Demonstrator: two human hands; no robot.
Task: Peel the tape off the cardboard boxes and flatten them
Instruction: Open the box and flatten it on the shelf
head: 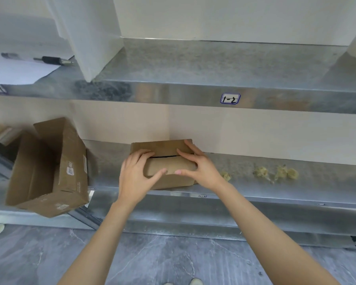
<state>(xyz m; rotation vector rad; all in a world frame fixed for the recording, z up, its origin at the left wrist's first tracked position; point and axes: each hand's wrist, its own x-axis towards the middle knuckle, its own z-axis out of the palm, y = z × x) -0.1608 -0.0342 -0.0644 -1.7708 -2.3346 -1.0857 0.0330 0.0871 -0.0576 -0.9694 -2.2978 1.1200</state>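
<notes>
Head view: the small box (169,164) sits on the lower shelf (245,182), close to the back wall. The left hand (135,173) and right hand (199,167) grip it from either side, fingers curled over the top flaps and thumbs pressed on the front face. The seam (165,156) between the flaps already gapes, and I cannot see any tape on it. The next job is probably to spread the flaps: slide the fingertips into the gap, lift both flaps evenly, and keep the box on the shelf. Crumpled tape wads (280,172) lie to the right, and a larger open box (49,171) tilts at the left.
</notes>
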